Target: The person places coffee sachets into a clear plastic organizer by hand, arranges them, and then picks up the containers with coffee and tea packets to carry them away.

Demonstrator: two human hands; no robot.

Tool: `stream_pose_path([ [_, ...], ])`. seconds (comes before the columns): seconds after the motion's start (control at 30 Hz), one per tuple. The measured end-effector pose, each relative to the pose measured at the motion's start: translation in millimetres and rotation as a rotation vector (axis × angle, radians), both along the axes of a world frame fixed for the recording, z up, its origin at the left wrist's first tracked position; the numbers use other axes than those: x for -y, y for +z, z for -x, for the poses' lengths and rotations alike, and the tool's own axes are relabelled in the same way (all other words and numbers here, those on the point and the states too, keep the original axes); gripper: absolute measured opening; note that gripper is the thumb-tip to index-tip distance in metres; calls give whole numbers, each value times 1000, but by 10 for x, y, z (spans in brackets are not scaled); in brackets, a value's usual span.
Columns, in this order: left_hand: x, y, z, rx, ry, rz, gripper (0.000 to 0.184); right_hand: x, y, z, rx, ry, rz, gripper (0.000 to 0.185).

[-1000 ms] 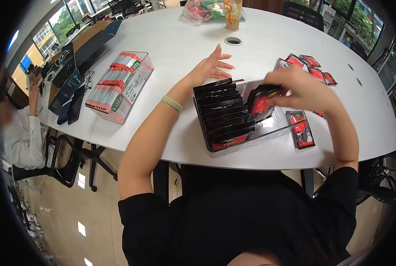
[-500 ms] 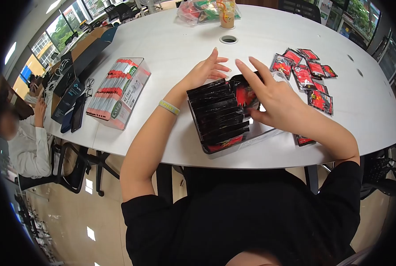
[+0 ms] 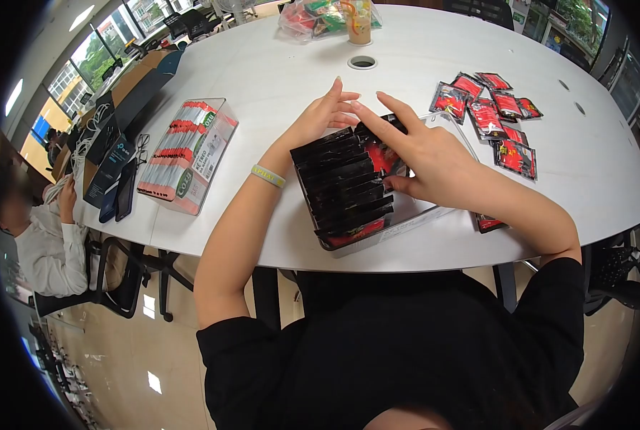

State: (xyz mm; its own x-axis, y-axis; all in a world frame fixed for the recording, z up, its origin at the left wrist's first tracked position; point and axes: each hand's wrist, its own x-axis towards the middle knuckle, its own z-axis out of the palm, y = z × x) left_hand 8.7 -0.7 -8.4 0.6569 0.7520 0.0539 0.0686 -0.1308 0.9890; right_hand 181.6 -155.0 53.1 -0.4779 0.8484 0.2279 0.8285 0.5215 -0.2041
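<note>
In front of me stands a clear plastic box (image 3: 434, 208) with a row of black-and-red sachets (image 3: 341, 183) packed upright in it. My right hand (image 3: 434, 154) reaches over the box, thumb and fingers spread across the front face of the row's last sachet. Its fingertips lie at the sachets; I see no clear grip. My left hand (image 3: 323, 115) is open beside the far left corner of the box, fingers stretched out and holding nothing. Several loose red-and-black sachets (image 3: 485, 118) lie to the right, and one more (image 3: 489, 223) shows partly below my right forearm.
At left, another clear box (image 3: 212, 147) holds red-and-white packets. Beyond it are glasses (image 3: 142, 149), a phone (image 3: 126, 190) and a dark open carton (image 3: 144, 86). A cup (image 3: 358, 25) and a plastic bag (image 3: 320, 20) stand behind a table hole (image 3: 363, 63). A person (image 3: 54, 244) sits at left.
My right hand has shifted slightly left, its thumb now closer to the row of sachets. My left hand keeps nearly the same pose. The view has moved a little.
</note>
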Motion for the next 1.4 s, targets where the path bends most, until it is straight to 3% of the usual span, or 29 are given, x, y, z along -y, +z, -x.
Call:
stream_pose_path([
  [0.3,-48,-53,-13,17,1,14,73,-46,-82,4,15,24,-75,103],
  [1.27,-109,-103,-6,16,-25,-4,71,-115,-17,-80,-49,123,-141,79],
  [1.4,-49,-68,-4,9,-10,-18,71,-96,1,-77,-121,123,-49,77],
])
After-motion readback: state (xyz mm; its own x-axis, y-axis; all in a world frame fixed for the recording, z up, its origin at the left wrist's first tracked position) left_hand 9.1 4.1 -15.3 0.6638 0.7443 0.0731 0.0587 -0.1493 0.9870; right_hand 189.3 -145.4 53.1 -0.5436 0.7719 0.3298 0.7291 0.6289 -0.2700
